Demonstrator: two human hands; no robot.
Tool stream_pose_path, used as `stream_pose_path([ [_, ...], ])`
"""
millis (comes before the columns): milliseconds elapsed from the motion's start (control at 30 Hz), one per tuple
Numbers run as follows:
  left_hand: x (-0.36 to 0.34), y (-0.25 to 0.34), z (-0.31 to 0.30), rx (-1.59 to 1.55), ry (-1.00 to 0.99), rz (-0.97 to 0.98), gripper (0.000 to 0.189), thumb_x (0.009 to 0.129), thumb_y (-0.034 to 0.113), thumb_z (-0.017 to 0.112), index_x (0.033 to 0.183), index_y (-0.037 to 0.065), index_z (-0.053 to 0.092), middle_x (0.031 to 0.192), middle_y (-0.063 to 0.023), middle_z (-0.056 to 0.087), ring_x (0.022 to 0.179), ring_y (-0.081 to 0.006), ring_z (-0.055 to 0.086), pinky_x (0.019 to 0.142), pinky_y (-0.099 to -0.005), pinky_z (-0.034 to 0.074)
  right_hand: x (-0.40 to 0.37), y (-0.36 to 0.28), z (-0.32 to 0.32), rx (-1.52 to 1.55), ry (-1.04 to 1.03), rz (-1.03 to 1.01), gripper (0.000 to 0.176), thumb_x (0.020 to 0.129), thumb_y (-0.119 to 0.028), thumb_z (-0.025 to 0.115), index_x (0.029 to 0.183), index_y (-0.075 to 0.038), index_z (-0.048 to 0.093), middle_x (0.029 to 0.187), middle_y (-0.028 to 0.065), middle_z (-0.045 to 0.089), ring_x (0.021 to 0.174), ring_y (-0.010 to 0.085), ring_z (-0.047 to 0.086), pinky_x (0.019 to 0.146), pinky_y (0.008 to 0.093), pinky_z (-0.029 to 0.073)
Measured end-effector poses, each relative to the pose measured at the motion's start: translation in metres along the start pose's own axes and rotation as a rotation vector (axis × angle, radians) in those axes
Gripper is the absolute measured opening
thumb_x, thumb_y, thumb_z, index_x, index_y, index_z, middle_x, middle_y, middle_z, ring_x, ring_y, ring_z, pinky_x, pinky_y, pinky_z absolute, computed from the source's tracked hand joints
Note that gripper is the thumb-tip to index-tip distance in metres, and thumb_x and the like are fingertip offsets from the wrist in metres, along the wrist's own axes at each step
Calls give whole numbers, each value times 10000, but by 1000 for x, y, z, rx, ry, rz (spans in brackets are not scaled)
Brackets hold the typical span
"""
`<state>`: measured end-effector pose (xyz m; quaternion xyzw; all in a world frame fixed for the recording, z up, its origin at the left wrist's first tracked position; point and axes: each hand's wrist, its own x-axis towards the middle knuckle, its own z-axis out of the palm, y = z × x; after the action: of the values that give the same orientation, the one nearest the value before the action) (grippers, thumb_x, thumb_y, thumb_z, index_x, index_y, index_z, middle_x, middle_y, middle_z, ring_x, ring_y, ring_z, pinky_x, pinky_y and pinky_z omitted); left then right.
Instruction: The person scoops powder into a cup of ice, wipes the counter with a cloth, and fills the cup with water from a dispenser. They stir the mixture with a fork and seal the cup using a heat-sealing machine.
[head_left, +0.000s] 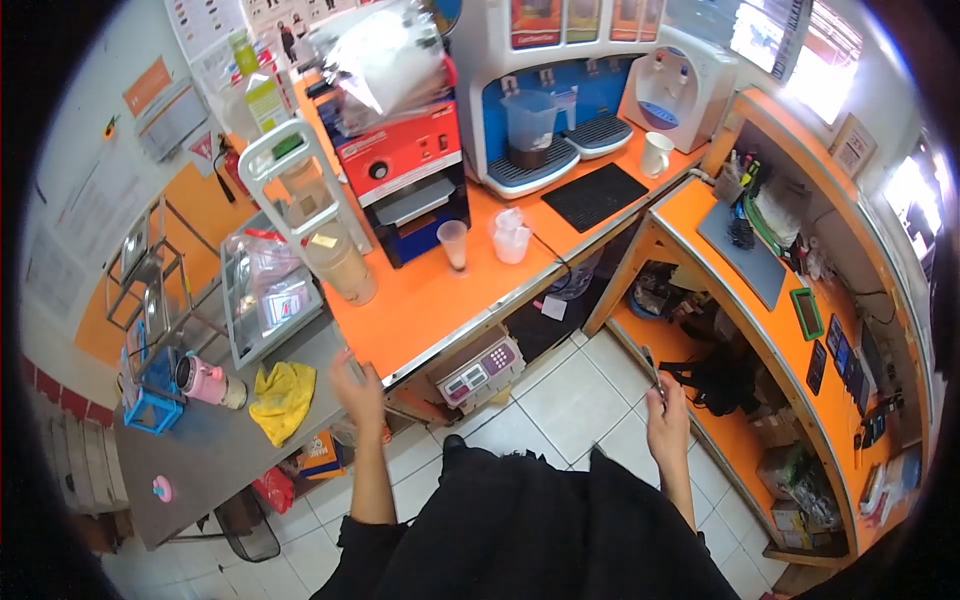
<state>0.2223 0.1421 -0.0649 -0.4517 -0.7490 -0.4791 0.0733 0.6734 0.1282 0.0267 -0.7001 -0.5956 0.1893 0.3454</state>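
Note:
My left hand (358, 390) is at the front left corner of the orange counter (400, 335), fingers loosely apart with nothing visible in them. In my right hand (668, 415), raised over the floor tiles, is a slim spoon-like utensil (651, 364), its end pointing up. A clear plastic cup (453, 246) with a little pale brown content stands on the counter. Beside it is a whitish plastic cup (511, 240) with crumpled plastic on top. A clear jar with a lid (340, 265) stands further left, and a yellow cloth (283, 402) lies on the grey table.
Behind the counter stand a red and blue sealing machine (400, 160), a drink dispenser (540, 100) with a pitcher (529, 125), and a white mug (656, 155). To the right, a curved orange shelf unit (690, 225) carries a laptop (740, 250) and phones. A pink bottle (205, 382) is at left.

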Motion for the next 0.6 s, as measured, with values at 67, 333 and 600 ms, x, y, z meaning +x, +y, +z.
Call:
stream_pose_path([
  [67, 6, 47, 38, -150, -113, 117, 394, 814, 178, 676, 1148, 14, 546, 1153, -146, 547, 1133, -301, 497, 997, -400, 365, 2, 27, -13, -9, 35, -28, 252, 964, -228, 467, 1113, -52, 568, 951, 127, 524, 823, 228, 561, 778, 344, 452],
  [333, 68, 101, 186, -216, -101, -32, 792, 718, 361, 796, 1310, 0, 413, 1268, -203, 461, 1199, -335, 434, 1008, -423, 357, 44, 10, -36, 384, -41, 20, 274, 997, -199, 410, 1028, 2, 592, 777, 65, 504, 721, 142, 489, 686, 275, 405],
  [600, 68, 96, 220, -347, 69, -126, 560, 731, 219, 809, 1155, -29, 541, 1140, -144, 556, 1077, -244, 523, 963, -378, 396, 177, -9, -57, 345, -60, -123, 258, 999, -202, 412, 1078, -30, 587, 640, 30, 485, 616, 106, 470, 585, 259, 389],
])
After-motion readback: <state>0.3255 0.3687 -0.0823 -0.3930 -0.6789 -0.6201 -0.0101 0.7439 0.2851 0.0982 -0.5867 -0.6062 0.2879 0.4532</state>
